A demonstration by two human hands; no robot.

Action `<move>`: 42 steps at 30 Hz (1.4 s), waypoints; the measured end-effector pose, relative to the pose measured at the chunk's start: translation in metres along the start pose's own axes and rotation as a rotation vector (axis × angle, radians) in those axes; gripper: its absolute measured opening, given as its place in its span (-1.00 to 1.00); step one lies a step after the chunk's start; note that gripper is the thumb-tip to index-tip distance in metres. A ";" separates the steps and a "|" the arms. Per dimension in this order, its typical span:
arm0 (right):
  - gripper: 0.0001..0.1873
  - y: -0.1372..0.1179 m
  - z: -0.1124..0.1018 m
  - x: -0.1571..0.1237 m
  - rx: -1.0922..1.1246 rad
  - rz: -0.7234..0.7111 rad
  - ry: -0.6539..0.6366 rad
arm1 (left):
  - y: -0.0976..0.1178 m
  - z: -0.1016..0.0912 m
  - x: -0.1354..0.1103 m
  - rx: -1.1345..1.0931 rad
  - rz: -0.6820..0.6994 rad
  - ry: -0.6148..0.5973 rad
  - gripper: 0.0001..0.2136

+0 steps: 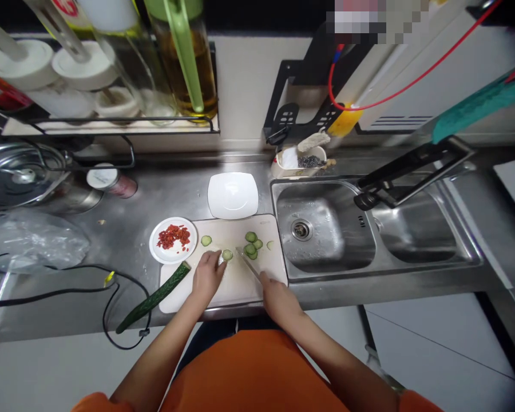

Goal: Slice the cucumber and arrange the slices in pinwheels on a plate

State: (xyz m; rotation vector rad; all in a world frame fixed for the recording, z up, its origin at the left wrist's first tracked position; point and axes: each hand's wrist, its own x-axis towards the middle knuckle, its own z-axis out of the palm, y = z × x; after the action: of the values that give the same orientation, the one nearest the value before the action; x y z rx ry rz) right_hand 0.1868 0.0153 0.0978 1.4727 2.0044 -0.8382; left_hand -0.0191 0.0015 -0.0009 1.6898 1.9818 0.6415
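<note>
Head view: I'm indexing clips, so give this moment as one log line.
left hand: at cucumber piece; right hand: holding knife; long cucumber: partly on cutting board; round plate: chopped red pieces

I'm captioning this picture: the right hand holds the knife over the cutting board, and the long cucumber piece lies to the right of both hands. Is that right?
Not quite: the head view shows the long cucumber piece to the left of the left hand and right hand alike. The right hand does hold the knife over the cutting board.
</note>
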 end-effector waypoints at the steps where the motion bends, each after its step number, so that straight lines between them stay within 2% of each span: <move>1: -0.52 -0.003 0.000 0.000 -0.013 -0.010 0.008 | -0.002 0.003 -0.003 0.004 0.007 0.012 -0.70; 6: -0.55 -0.020 0.003 0.001 -0.069 -0.058 0.000 | -0.006 0.012 -0.006 -0.015 0.015 0.044 -0.72; 13: -0.63 -0.026 0.002 0.003 -0.096 -0.043 0.011 | -0.004 0.012 -0.005 -0.037 0.024 0.072 -0.73; 29: -0.57 -0.035 -0.004 0.006 -0.013 -0.003 -0.068 | 0.002 0.006 -0.003 -0.073 -0.036 0.006 -0.72; 38: -0.49 -0.020 -0.002 -0.013 0.047 0.054 -0.141 | 0.007 0.006 0.004 -0.073 -0.097 0.018 -0.78; 42: -0.43 -0.011 0.003 -0.019 0.045 0.069 -0.148 | 0.011 0.007 0.011 -0.043 -0.146 0.012 -0.87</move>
State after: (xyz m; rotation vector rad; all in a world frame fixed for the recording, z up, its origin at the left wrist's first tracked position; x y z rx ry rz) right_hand 0.1816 -0.0012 0.1108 1.4508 1.8277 -0.9401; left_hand -0.0078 0.0142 0.0000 1.5037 2.0621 0.6380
